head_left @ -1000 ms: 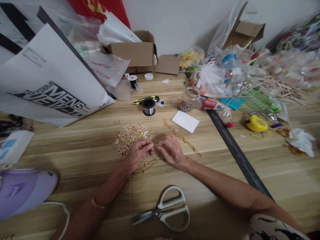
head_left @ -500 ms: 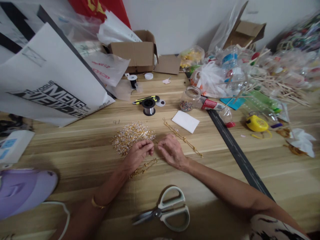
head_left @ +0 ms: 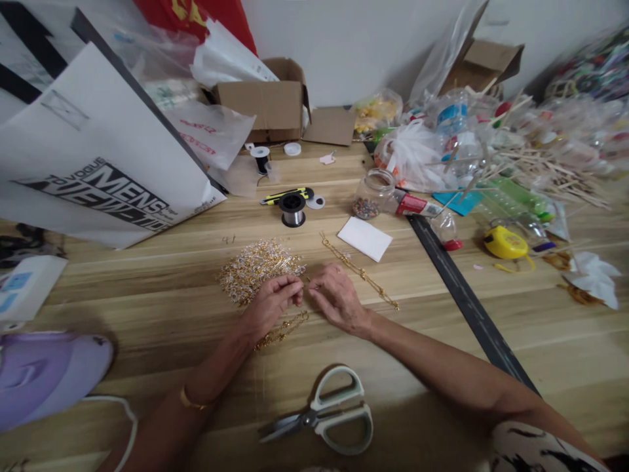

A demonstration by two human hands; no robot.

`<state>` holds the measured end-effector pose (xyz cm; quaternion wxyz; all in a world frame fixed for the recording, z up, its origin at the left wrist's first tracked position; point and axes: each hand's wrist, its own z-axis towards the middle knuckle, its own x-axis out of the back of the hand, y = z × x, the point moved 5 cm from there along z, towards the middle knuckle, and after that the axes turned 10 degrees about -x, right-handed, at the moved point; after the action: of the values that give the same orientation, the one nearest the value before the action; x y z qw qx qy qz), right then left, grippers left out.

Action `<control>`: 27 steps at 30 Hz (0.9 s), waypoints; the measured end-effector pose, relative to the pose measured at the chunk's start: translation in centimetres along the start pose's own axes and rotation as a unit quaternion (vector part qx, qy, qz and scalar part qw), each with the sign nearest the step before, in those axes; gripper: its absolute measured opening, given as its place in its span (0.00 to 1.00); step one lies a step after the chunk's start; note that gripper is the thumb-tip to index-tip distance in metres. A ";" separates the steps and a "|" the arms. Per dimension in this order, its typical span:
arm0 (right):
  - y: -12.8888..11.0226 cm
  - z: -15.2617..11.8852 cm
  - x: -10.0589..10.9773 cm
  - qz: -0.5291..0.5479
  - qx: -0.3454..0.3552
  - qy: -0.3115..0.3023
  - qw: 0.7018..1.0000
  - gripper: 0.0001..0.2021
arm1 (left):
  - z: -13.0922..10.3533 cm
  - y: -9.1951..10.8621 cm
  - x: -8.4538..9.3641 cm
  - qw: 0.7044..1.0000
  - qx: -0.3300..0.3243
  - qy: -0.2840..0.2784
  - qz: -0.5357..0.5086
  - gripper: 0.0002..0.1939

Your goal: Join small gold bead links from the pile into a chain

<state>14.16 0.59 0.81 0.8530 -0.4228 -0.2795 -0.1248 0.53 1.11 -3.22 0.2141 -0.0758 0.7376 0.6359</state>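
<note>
My left hand [head_left: 276, 300] is closed in a pinch beside a heap of small gold and clear beads [head_left: 258, 269]. Facing it, my right hand [head_left: 340, 298] has its fingers curled together, a short gap from the left fingertips. A tiny gold piece shows near the right fingertips; whatever either pinch holds is too small to make out. Partly under my left wrist lies a gold chain [head_left: 284, 331]. A second gold chain [head_left: 361, 270] stretches out to the right of my right hand. White-handled scissors [head_left: 327, 413] rest, blades apart, in front of me.
Behind the beads stand a wire spool [head_left: 293, 211], a yellow cutter knife [head_left: 280, 195] and a jar of beads [head_left: 372, 196]. A white card [head_left: 365, 238] lies nearby. A paper bag [head_left: 108, 157] and purple iron [head_left: 54, 377] occupy the left; a yellow tape measure [head_left: 505, 242] and plastic clutter the right.
</note>
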 end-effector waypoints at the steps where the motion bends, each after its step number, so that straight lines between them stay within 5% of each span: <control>1: 0.0 0.0 0.0 0.000 -0.001 -0.003 1.000 0.03 | 0.0 0.0 0.0 1.000 0.003 -0.002 -0.002 0.09; 27: 0.2 0.0 0.0 0.015 -0.005 0.012 1.000 0.02 | -0.1 0.5 0.1 0.998 0.030 0.051 -0.027 0.09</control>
<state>14.25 0.67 0.64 0.8558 -0.4300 -0.2621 -0.1183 0.23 1.11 -2.74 0.1954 -0.1218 0.7640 0.6028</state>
